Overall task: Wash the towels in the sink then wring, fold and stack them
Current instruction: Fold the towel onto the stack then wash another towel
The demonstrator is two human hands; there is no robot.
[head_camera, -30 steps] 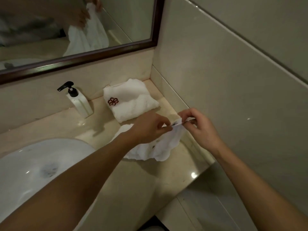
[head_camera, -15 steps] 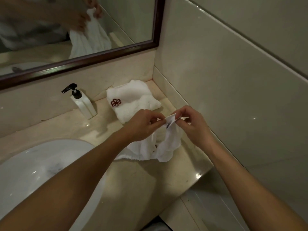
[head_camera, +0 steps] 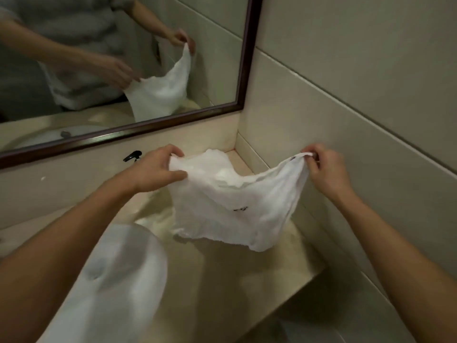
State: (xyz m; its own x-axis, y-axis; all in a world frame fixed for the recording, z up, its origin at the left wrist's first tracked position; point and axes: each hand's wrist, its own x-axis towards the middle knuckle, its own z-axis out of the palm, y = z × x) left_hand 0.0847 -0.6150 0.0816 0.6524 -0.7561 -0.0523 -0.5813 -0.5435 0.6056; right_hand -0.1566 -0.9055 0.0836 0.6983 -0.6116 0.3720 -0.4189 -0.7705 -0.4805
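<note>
A thin white towel (head_camera: pixel 235 209) hangs spread in the air above the beige counter (head_camera: pixel 222 280), sagging in the middle. My left hand (head_camera: pixel 158 169) grips its upper left corner. My right hand (head_camera: pixel 321 167) pinches its upper right corner, close to the side wall. Behind the hanging towel, the top of a folded white towel (head_camera: pixel 217 160) shows in the counter's back corner; most of it is hidden. The white sink basin (head_camera: pixel 118 280) lies at the lower left, partly under my left forearm.
A black soap pump head (head_camera: pixel 133 155) peeks out behind my left hand, by the back wall. A dark-framed mirror (head_camera: pixel 243 70) hangs above the counter. The tiled side wall (head_camera: pixel 346 120) stands close on the right. The counter's front edge drops off at the lower right.
My hands have moved apart and upward, lifting the crumpled towel off the counter and spreading it open in the air. The camera view has shifted down and closer.
</note>
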